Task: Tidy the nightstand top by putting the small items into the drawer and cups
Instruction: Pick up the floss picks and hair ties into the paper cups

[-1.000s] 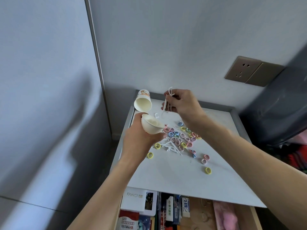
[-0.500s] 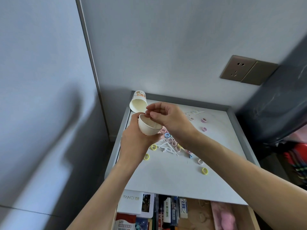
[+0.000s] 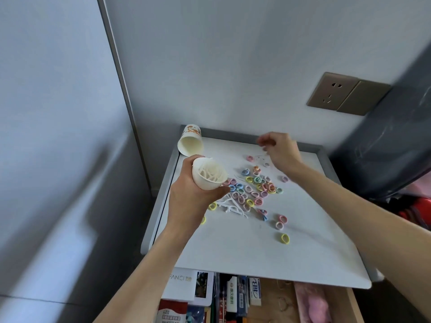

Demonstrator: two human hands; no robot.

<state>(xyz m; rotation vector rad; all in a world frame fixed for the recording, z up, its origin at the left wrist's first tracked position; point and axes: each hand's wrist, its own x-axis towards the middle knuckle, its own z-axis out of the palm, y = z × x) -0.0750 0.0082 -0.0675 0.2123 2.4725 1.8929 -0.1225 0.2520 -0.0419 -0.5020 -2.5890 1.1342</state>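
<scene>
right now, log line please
left hand: holds white cup of floss picks; right hand: over back, grip blurred; hair ties: loose on nightstand top; drawer: open

We read "FANCI" in grey letters on a white box (image 3: 179, 282) in the open drawer (image 3: 352, 306). A small white box (image 3: 255, 291) further right bears blue letters, seemingly "AiR". The printed paper cup (image 3: 191, 137) carries orange print too blurred to read.

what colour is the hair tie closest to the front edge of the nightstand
Yellow; the hair tie shows best in the head view.
</scene>
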